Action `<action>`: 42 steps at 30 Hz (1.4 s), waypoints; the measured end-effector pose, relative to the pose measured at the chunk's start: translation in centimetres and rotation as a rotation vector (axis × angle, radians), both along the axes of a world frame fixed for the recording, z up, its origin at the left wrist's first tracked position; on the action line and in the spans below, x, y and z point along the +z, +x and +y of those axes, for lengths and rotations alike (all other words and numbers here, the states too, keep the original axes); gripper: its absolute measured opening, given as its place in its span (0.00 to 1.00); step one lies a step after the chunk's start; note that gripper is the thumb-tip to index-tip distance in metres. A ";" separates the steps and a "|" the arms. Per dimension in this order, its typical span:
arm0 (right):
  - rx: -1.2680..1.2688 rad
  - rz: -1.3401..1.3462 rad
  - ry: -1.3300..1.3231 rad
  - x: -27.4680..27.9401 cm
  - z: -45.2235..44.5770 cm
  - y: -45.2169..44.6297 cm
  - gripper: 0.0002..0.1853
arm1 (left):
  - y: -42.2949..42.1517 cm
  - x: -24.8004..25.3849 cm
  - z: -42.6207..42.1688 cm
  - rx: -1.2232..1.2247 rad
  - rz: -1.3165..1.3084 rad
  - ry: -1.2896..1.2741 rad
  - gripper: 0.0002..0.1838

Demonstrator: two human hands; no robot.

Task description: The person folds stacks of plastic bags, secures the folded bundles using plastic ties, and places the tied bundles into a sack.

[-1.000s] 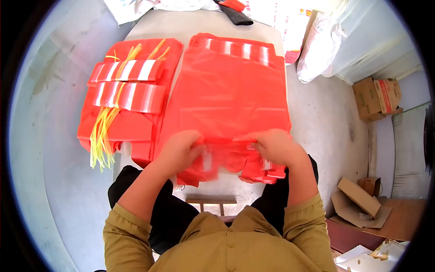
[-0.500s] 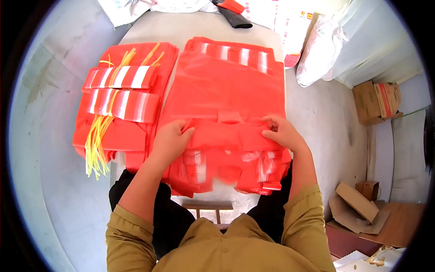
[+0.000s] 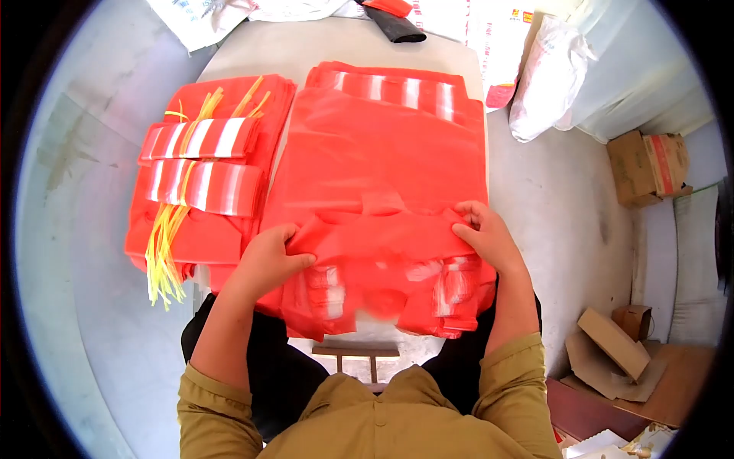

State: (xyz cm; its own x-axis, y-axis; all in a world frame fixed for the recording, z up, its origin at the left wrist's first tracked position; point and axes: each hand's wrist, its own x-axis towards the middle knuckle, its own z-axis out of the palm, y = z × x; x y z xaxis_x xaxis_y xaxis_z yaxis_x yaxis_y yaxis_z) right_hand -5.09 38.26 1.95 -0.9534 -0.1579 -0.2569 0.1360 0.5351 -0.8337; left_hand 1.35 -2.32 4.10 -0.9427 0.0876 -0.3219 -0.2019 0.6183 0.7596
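A wide stack of red plastic bags [image 3: 382,164] with white stripes lies on the table in front of me. At its near edge, my left hand [image 3: 269,262] has its thumb over the red plastic and its fingers curled round the left side of a raised fold. My right hand [image 3: 487,236] pinches the same fold on the right, fingers bent and thumb below them. Between the hands the plastic is bunched. Striped, crumpled handle parts hang toward my lap, partly blurred. Left of this stack lies another red pile [image 3: 200,245], with two striped bundles and yellow ties [image 3: 164,256] on it.
The pale tabletop [image 3: 267,46] shows behind the stacks, with a black and red object [image 3: 394,24] at its far edge. A white sack [image 3: 549,80] stands at the back right. Cardboard boxes [image 3: 646,168] and opened cardboard [image 3: 612,356] are on the right.
Both hands first moved apart and spread the near part of the plastic. Since then my left hand has shifted left and down, while the fold between the hands has widened.
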 end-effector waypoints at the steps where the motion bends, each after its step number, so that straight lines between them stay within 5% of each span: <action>1: 0.017 -0.018 0.017 0.7 0.1 0.2 0.18 | -0.1 -0.2 -0.2 0.008 -0.061 0.051 0.18; 8: -0.121 0.001 -0.220 -0.3 0.3 0.4 0.14 | -0.9 -1.5 0.3 0.154 0.060 0.069 0.13; 11: -0.114 0.048 -0.094 -0.6 0.1 0.0 0.12 | -1.4 -0.8 0.8 0.164 0.074 0.000 0.13; 23: 0.016 -0.090 -0.006 2.0 2.9 3.0 0.32 | -0.6 -3.1 0.7 0.371 0.109 0.344 0.11; 28: -0.166 -0.093 -0.228 2.2 1.9 3.1 0.28 | 0.0 -2.6 0.9 0.493 0.023 0.490 0.12; 35: -0.223 -0.091 -0.312 1.3 1.7 2.9 0.22 | -0.1 -3.2 0.8 0.433 0.162 0.373 0.12; 38: -0.189 -0.129 -0.302 0.9 2.4 2.7 0.21 | -0.3 -2.5 0.5 0.390 0.109 0.310 0.12; 42: -0.081 -0.005 0.082 0.7 3.4 2.7 0.21 | 0.0 -2.2 0.1 0.305 0.048 0.202 0.13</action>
